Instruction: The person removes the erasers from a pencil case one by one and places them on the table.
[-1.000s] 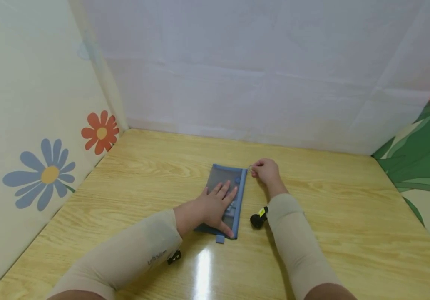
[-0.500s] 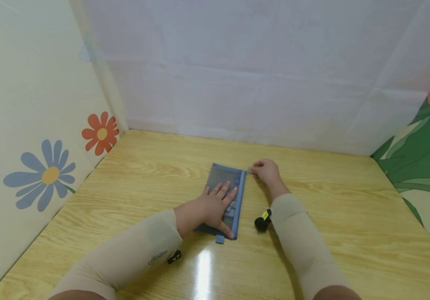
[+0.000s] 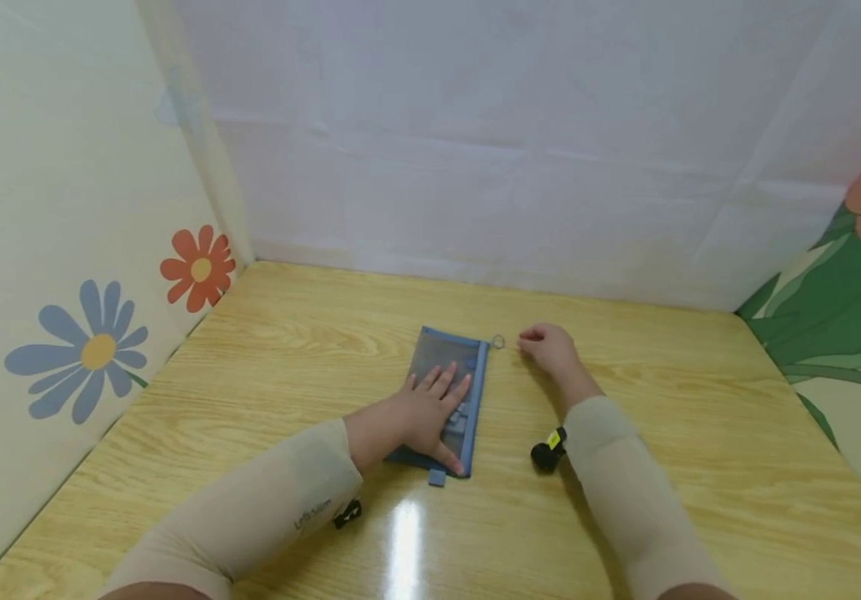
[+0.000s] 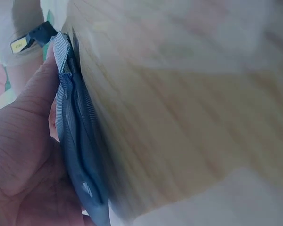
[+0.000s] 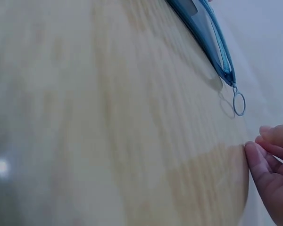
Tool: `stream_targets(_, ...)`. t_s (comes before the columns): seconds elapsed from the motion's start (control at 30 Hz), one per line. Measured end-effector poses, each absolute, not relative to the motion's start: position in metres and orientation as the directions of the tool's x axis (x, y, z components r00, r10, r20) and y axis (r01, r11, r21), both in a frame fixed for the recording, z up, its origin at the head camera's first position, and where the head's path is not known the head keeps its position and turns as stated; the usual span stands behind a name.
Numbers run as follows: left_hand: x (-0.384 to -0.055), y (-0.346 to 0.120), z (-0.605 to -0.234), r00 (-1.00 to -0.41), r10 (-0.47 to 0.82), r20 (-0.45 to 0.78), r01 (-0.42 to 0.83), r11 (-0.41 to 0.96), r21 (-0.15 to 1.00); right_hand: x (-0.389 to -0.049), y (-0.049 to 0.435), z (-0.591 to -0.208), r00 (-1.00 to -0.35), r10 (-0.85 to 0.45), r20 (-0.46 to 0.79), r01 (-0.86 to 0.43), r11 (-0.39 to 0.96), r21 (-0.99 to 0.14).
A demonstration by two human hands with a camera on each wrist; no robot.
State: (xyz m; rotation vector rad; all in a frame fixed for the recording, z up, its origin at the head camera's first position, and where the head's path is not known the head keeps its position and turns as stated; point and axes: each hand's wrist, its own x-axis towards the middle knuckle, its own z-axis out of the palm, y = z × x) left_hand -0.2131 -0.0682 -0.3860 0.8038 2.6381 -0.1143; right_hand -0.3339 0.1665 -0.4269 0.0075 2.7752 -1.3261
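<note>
A blue zip pouch (image 3: 441, 354) with a see-through mesh face lies flat on the wooden table. My left hand (image 3: 426, 414) presses on it with fingers spread, the thumb at the near end of its zip edge. In the left wrist view the pouch's edge (image 4: 78, 132) runs along the thumb. From the far end of the zip hangs a ring pull (image 3: 498, 342), also plain as a blue ring (image 5: 239, 103) in the right wrist view. My right hand (image 3: 553, 347) is just to the right of that ring, apart from it, fingers loosely bent and holding nothing.
A small blue tab (image 3: 437, 477) sticks out of the pouch's near end. Black wrist cameras (image 3: 548, 451) hang by both sleeves. The wooden table (image 3: 310, 333) meets a white sheet (image 3: 475, 167) behind and a flower-printed panel (image 3: 100, 208) at the left.
The right hand has let go of the ring pull and drawn away to the right, leaving the ring exposed. The left hand stays on the pouch.
</note>
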Motion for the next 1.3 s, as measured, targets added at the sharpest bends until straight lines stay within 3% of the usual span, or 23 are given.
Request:
stream_targets(0.3,-0.215,-0.069,-0.388,-0.762,0.529,-0.374,0.555,0.831,0.044,-0.315,0.170,-0.420,-0.993,-0.052,-0.106,0.049,0.629,-0.776)
stream_targets(0.53,-0.215,-0.072,-0.390,-0.756,0.534,-0.379,0.559,0.828,0.051,-0.302,0.166,-0.421,-0.979,-0.162,-0.123,0.020,0.522,-0.853)
stream_targets(1.1,-0.220,-0.075,-0.389,-0.735,0.563,-0.379,0.587,0.807,0.060,-0.282,0.146,-0.426,-0.964,-0.196,-0.179,0.106,0.333,-0.937)
stream_targets(1.3,-0.221,-0.075,-0.388,-0.752,0.565,-0.340,0.579,0.812,0.071,-0.276,0.138,-0.426,-0.948,-0.246,-0.201,0.122,0.302,-0.945)
